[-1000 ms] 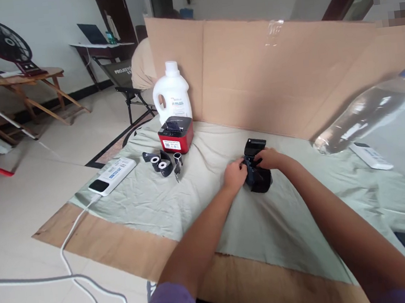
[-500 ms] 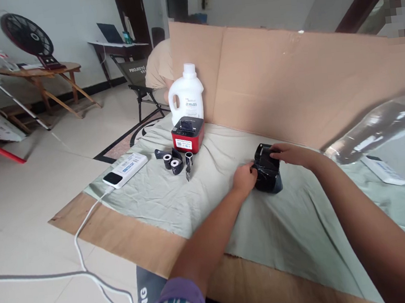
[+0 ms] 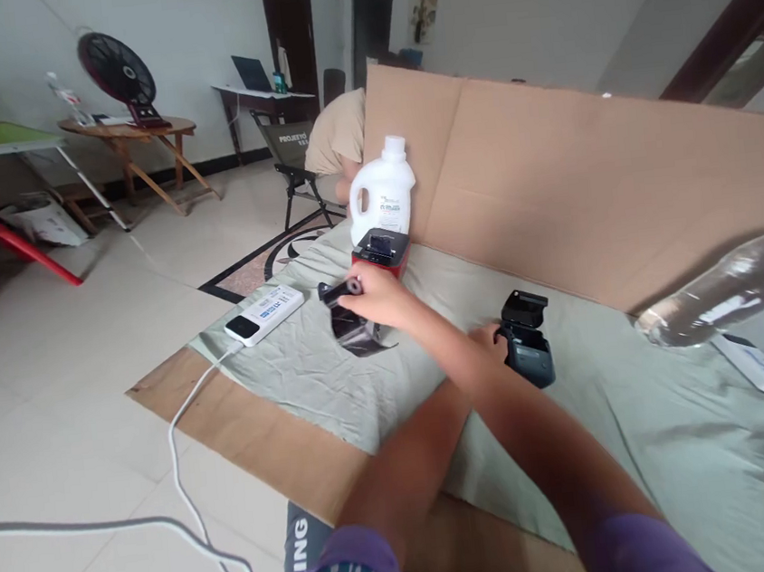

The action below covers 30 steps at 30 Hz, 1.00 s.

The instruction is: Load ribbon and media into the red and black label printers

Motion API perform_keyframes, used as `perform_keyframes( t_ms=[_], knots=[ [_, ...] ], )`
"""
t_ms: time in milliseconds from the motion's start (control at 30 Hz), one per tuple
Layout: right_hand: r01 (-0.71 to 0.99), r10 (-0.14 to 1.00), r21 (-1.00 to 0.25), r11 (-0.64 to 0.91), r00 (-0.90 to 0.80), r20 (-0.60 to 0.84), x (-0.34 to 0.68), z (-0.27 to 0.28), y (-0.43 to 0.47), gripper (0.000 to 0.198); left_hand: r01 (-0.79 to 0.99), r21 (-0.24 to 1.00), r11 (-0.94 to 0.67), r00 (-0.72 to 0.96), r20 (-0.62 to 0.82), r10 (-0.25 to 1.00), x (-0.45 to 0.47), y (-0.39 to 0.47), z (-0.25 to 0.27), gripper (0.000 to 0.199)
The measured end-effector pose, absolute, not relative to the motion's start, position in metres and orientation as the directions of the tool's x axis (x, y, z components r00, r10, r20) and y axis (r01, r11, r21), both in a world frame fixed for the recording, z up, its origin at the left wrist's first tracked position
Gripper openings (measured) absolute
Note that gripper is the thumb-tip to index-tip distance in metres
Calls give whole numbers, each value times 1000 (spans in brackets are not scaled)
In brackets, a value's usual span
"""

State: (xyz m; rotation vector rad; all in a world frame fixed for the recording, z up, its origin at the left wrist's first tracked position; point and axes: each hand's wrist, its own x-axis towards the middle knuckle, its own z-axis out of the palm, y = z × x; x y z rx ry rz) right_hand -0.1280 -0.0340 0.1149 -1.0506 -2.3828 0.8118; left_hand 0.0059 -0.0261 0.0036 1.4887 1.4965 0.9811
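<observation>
Head view: legible writing is scarce, only "PROJEEYO" on the folding chair [image 3: 290, 141] at 11 o'clock; the white jug's [image 3: 382, 192] label is unreadable. Right hand [image 3: 378, 298] reaches across the left forearm, fingers pinched around a black roll [image 3: 340, 290] lifted above the green cloth [image 3: 309, 375]. Left hand [image 3: 490, 345], mostly hidden, touches the open black printer [image 3: 529, 350]; its finger state cannot be told. At 12 o'clock of the roll stands a red printer [image 3: 382, 251].
</observation>
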Motion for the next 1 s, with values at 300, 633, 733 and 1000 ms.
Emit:
perform_keyframes(
  t_ms=[300, 633, 733, 1000],
  knots=[
    [733, 726, -295, 613, -670, -156, -237, 72, -28, 33, 483, 867, -123, 24, 127, 992, 9, -22, -10, 41],
    [780, 801, -234, 580, -599, -12, -169, 95, -16, 27, 450, 891, -66, 11, 68, 998, 6, -25, 0, 41],
    [801, 793, -167, 575, -596, -124, -149, 91, -13, 27, 441, 896, -53, 7, 55, 998, 6, -24, 1, 41],
    [723, 770, -271, 635, -619, 154, -135, 69, -21, 11, 440, 893, -91, -9, 106, 994, 8, -23, -4, 39]
  ],
)
